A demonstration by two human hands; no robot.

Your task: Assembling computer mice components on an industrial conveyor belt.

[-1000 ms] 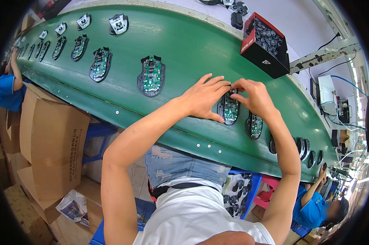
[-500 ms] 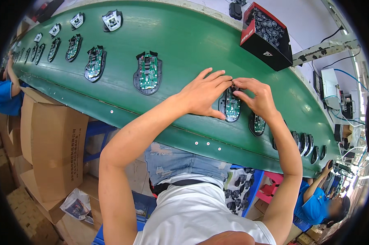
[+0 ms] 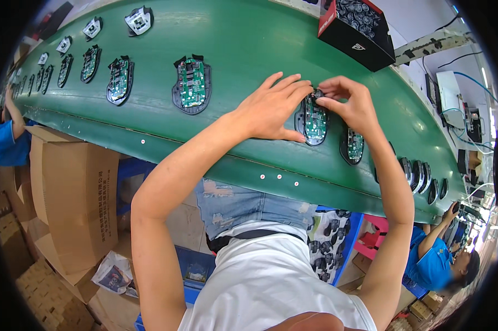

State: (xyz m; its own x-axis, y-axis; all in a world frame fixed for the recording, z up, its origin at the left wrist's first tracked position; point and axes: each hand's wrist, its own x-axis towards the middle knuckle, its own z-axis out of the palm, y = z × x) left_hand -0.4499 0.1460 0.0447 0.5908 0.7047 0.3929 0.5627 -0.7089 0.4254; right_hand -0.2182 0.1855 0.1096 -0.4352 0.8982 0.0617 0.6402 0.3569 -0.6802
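Note:
A computer mouse base (image 3: 316, 126) with a green circuit board lies on the green belt in front of me. My left hand (image 3: 273, 107) grips it from the left side, with spread fingertips at its far end and the thumb against its near left edge. My right hand (image 3: 348, 105) is pinched over the far right end of the same base. Whatever small part sits between its fingertips is too hidden to make out. Another mouse base (image 3: 354, 147) lies just right of it, partly behind my right wrist. One more mouse base (image 3: 192, 85) lies apart on the left.
Several mouse bases and silver-grey shell pieces (image 3: 138, 21) line the green belt (image 3: 249, 49) to the left. Dark shells (image 3: 420, 175) stand at right. A black-and-red box (image 3: 356, 47) holds small round parts. Cartons (image 3: 72, 193) and co-workers in blue (image 3: 432, 259) flank the belt.
The whole view has shifted, so the belt and box sit higher in the picture. Both hands stay at the same mouse base, and the right fingers are curled a little more.

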